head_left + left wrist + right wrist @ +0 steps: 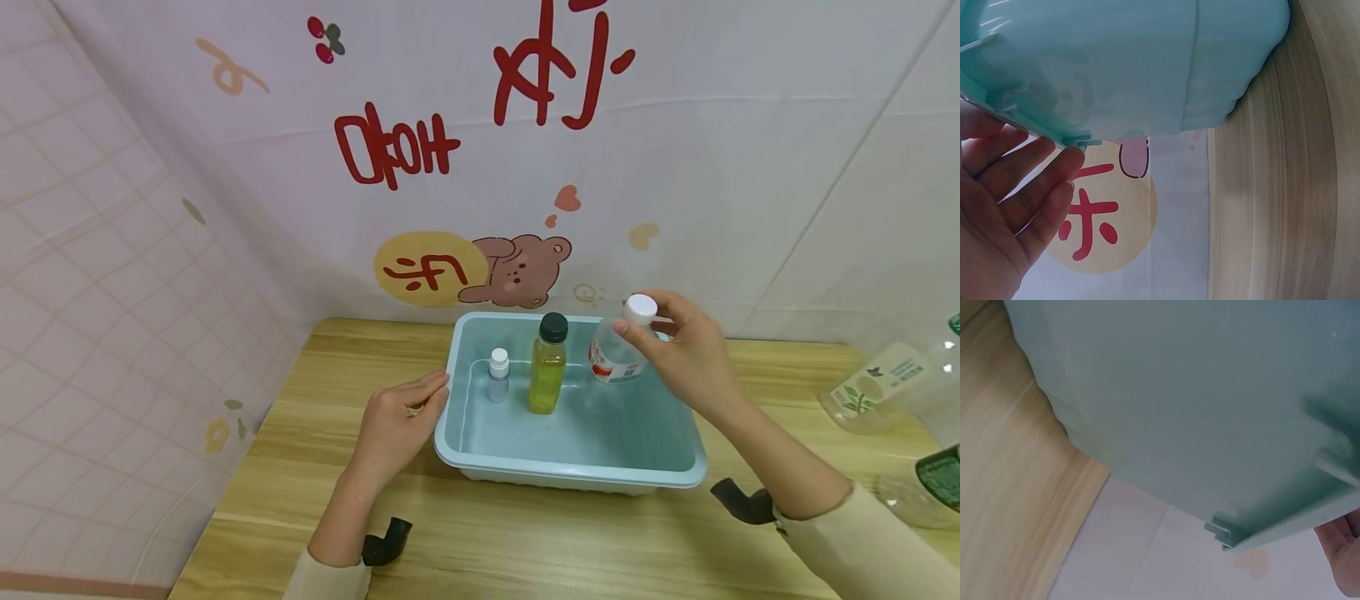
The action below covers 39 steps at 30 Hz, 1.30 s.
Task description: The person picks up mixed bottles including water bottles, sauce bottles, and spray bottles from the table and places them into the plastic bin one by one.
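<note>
The tub (592,437) holds two bottles (547,383); the right hand (692,354) grips a white-capped bottle (617,360), left hand (397,425) the rim (570,470); outside bottles (873,387) remain.

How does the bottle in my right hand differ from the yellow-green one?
The held bottle has a white cap; the yellow-green bottle has a dark cap. The held bottle has a printed label; the yellow-green bottle shows none. Both are capped and see-through.

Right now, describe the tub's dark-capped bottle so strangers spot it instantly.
Find the blue tub on the table. Inside, the yellow-green bottle stands between a small bottle and the bottle in the right hand. Unlike both white-capped neighbours, its cap is dark.
</note>
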Each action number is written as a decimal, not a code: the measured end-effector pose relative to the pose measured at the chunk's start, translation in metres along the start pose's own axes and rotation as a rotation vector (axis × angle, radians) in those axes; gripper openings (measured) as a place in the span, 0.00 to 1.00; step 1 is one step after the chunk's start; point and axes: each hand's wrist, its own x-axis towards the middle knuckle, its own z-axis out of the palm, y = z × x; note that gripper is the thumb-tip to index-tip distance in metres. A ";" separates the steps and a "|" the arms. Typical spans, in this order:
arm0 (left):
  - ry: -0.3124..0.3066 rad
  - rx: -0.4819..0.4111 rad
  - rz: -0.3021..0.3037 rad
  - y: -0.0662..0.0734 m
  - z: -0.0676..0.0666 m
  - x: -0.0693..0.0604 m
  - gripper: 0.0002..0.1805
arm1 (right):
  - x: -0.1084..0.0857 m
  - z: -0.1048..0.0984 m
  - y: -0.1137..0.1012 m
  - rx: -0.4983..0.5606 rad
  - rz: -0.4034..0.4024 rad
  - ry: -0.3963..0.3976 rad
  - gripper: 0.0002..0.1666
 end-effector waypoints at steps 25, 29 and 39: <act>-0.001 0.002 -0.017 0.000 0.000 0.000 0.15 | -0.003 0.007 0.010 0.002 0.007 -0.050 0.26; 0.001 0.006 -0.019 0.000 0.001 0.000 0.15 | -0.001 0.007 0.011 0.005 0.007 -0.052 0.27; 0.003 0.022 -0.011 0.000 0.000 0.000 0.15 | 0.000 0.006 0.011 0.011 0.017 -0.060 0.27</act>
